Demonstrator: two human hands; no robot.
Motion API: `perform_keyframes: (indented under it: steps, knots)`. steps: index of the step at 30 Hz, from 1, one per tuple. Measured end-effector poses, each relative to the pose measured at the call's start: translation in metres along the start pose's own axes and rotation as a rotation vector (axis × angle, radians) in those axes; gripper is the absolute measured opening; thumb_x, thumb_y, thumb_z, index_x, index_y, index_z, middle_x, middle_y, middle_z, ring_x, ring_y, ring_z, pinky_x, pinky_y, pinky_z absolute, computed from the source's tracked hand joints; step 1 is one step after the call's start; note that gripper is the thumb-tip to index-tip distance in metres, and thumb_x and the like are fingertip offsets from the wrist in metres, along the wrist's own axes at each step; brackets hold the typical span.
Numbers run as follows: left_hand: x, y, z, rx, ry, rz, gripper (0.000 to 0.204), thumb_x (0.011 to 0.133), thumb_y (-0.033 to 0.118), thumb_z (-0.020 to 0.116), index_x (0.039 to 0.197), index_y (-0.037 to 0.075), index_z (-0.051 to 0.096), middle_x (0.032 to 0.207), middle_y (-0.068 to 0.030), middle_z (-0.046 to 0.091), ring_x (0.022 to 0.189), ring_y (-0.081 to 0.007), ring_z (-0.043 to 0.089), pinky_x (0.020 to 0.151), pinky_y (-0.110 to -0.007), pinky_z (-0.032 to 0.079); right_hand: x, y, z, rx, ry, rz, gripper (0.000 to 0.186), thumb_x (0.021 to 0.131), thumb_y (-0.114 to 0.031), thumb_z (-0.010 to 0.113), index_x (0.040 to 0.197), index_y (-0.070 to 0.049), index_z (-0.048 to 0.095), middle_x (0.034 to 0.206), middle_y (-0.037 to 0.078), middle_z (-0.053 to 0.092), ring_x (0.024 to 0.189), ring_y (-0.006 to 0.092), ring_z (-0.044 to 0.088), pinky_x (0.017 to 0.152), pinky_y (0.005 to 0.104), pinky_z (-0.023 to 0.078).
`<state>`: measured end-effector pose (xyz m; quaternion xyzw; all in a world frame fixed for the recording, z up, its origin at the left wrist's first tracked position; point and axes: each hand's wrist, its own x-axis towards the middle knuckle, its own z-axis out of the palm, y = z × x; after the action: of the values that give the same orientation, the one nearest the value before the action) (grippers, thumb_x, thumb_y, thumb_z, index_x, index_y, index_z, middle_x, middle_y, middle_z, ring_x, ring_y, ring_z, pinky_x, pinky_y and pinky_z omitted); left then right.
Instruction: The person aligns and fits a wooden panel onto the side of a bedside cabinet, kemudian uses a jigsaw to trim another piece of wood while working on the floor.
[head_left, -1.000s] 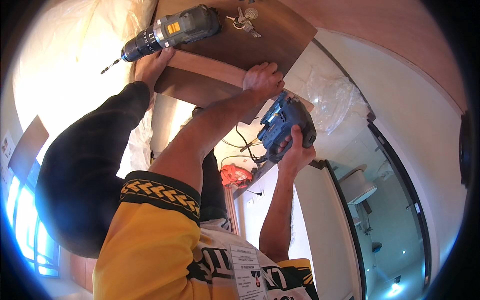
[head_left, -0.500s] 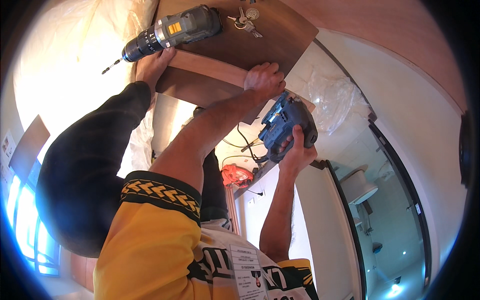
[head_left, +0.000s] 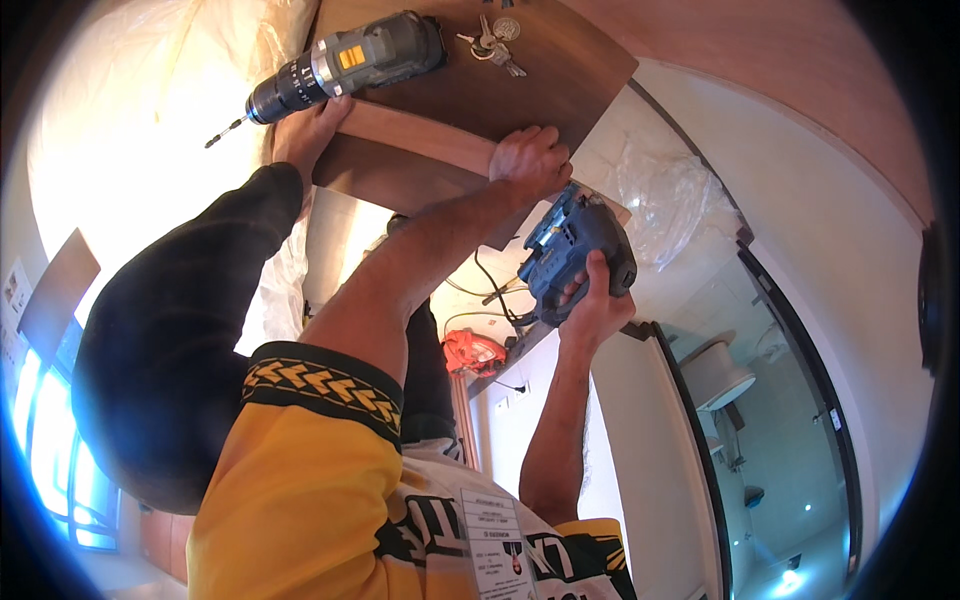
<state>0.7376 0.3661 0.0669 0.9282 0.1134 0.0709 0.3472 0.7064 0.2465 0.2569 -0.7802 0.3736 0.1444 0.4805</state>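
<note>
A narrow wooden strip [head_left: 425, 137] lies across a brown board [head_left: 560, 70]. My left hand [head_left: 530, 160] is closed round the strip near its right end and presses it down. My right hand [head_left: 598, 305] grips a blue jigsaw [head_left: 570, 255] by its body. The jigsaw's front meets the strip's end just beyond my left hand; its blade is hidden. My bare foot [head_left: 308, 130], below a black trouser leg, rests on the strip's left end.
On the board lie a cordless drill [head_left: 345, 60] with a bit fitted and a bunch of keys [head_left: 490, 45]. Clear plastic sheeting [head_left: 665, 205] lies to the right. Below are cables [head_left: 490, 290] and an orange-red bag [head_left: 472, 350]. A glass partition [head_left: 790, 400] stands at the right.
</note>
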Motion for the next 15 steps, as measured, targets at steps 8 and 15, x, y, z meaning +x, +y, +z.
perform_keyframes:
  steps: [8,15]
  knots:
    - [-0.0011,0.0000,0.0001,-0.011,-0.019,-0.016,0.015,0.077,0.025,0.075,0.066,0.015,0.069,0.078,-0.0025,0.056,0.078,-0.0212,0.064,0.068,-0.040,0.056,0.0005,0.0004,-0.0005,-0.005,-0.006,0.001,0.034,0.089,-0.026,0.082,0.090,0.005,0.067,0.069,0.005,0.062,0.051,0.0124,0.056,0.044,0.0282,0.045]
    - [0.0012,0.0013,-0.0023,-0.010,-0.008,-0.008,0.015,0.077,0.025,0.074,0.067,0.015,0.069,0.078,-0.0029,0.056,0.079,-0.0220,0.065,0.069,-0.040,0.057,0.0030,0.0021,-0.0011,0.007,-0.011,-0.005,0.034,0.089,-0.026,0.082,0.092,0.005,0.067,0.069,0.004,0.061,0.050,0.0119,0.055,0.043,0.0279,0.044]
